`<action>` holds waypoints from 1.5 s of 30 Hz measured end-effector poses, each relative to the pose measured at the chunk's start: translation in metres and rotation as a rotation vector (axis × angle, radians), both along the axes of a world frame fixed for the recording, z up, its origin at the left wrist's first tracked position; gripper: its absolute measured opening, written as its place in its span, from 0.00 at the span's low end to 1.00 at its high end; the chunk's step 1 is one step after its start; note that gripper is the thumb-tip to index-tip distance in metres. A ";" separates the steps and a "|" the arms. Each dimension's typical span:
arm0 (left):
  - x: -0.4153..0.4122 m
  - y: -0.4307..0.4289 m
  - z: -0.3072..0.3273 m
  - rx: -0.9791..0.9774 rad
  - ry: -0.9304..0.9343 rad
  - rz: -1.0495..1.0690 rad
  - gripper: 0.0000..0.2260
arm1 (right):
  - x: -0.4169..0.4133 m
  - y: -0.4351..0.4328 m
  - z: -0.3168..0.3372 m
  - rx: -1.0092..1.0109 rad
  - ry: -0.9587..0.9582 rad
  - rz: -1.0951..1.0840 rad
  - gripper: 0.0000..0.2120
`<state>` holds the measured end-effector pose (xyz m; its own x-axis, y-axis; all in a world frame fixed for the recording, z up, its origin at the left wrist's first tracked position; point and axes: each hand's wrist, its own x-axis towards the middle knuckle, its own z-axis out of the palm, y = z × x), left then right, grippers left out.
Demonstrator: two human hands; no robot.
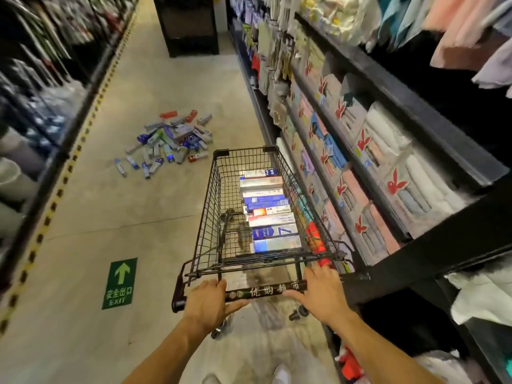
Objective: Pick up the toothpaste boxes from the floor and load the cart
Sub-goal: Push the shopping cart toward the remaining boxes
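1. Both hands are on the cart [210, 206] handle [266, 291]. The left hand [206, 302] has its fingers [218, 284] curled over the bar, and the right hand [318, 292] lies over it with the thumb beneath. Neither holds a box.
2. The pile of toothpaste boxes [171, 139] lies on the floor [110, 217] at upper centre-left of the frame, ahead and left of the cart's front. It is well apart from both hands, on the left hand's side. The boxes point every way, with no common long axis.
3. A row of boxes [268, 209] lies crosswise along the basket's right side.
4. A shelf [415, 120] runs close along the cart's right, and an exit sign [119, 284] is on the floor at lower left. Judgement: no obstacle is visible between cart and pile.
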<state>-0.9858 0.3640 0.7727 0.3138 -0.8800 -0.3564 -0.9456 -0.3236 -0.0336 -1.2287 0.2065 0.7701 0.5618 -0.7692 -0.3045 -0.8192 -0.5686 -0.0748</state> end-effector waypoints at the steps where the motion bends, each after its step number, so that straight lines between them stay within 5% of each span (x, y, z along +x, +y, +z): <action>1: 0.001 0.000 0.000 -0.004 0.011 -0.001 0.35 | -0.001 -0.001 -0.002 0.002 0.009 0.008 0.52; 5: 0.012 -0.010 0.000 -0.021 0.055 0.035 0.32 | 0.007 -0.011 -0.004 -0.018 0.010 0.050 0.45; 19: 0.115 -0.110 -0.015 -0.067 0.067 0.159 0.41 | 0.116 -0.130 0.006 0.104 0.076 0.147 0.48; 24: 0.169 -0.165 -0.018 -0.085 0.047 0.119 0.41 | 0.170 -0.180 0.011 0.123 0.048 0.147 0.35; 28: 0.212 -0.211 -0.020 -0.104 0.044 0.117 0.42 | 0.211 -0.223 0.015 0.097 0.040 0.151 0.41; 32: 0.252 -0.263 -0.020 -0.121 0.040 0.091 0.43 | 0.250 -0.270 0.019 0.102 0.031 0.139 0.35; 36: 0.286 -0.314 -0.021 -0.124 0.037 0.088 0.44 | 0.285 -0.323 0.014 0.083 0.024 0.134 0.42; 45: 0.361 -0.438 -0.017 -0.116 -0.002 0.098 0.40 | 0.358 -0.454 0.004 0.041 0.003 0.159 0.38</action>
